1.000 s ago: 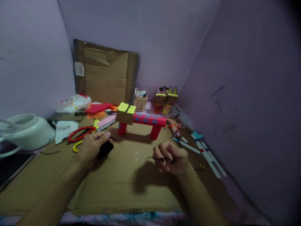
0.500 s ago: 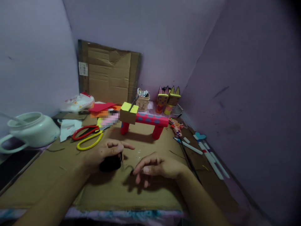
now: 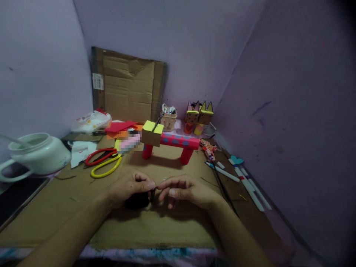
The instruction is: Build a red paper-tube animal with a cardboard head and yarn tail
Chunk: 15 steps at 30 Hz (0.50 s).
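Observation:
My left hand [image 3: 133, 188] is closed around a dark black bundle [image 3: 137, 201] that looks like yarn, its thumb pressed toward the fingertips. A small dark strand end [image 3: 152, 193] sticks out by that thumb. My right hand [image 3: 187, 192] faces it from the right, fingers loosely bent and apart, the index fingertip almost at the left thumb; whether it touches the strand is unclear. Beyond both hands stands a red paper-tube animal [image 3: 179, 141] with blue spots, red legs and a cardboard box head [image 3: 151, 138] topped in yellow.
Scissors [image 3: 104, 171] with red and yellow handles lie at left, near a white pot [image 3: 41, 154]. Markers [image 3: 250, 189] and a blue-tipped pen [image 3: 225, 173] are on the right. A pen holder [image 3: 168, 121] and paper figures [image 3: 198, 118] stand behind. Cardboard [image 3: 155, 230] covers the table.
My left hand has shifted right and slightly down with the black bundle. My right hand's fingertips have risen, so the hands are now almost together.

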Available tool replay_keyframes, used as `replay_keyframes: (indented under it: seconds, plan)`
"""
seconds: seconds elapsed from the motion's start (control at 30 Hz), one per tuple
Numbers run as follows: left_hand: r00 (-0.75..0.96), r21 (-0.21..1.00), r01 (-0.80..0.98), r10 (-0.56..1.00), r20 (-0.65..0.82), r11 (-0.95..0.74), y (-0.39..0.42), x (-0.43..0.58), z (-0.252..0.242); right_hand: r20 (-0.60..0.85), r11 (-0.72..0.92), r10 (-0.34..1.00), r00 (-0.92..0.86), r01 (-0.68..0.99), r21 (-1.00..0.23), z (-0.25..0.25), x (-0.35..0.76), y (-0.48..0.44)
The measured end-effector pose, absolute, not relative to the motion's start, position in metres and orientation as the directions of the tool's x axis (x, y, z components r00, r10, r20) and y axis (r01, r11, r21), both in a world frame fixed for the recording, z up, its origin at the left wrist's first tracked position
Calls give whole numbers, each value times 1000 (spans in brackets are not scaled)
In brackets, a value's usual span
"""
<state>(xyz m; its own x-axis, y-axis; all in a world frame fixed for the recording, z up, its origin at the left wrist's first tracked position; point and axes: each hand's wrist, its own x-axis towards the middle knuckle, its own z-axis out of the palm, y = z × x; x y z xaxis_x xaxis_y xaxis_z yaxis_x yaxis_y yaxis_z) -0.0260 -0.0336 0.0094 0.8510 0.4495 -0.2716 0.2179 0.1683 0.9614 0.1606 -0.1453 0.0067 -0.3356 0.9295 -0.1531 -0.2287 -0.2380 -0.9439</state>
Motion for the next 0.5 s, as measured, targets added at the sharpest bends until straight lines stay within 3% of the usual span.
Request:
replay_keyframes:
  seconds: [0.1, 0.23, 0.3, 0.5]
  plan:
    - [849, 972, 204, 474, -235, 117, -33, -27, 8, -168, -212, 967, -191, -237, -948, 6, 158, -143]
    - [861, 983, 166, 475, -185, 81, -32, -28, 8, -148, -85, 966, 210, -284, -955, 4, 159, -135]
    - [854, 982, 168, 484, -191, 91, -31, -28, 8, -138, -41, 935, 328, -285, -958, 3, 162, -133]
    - [800, 980, 88, 574, -176, 178, -30, -26, 12, -107, -38, 967, 232, -285, -958, 4, 162, -135]
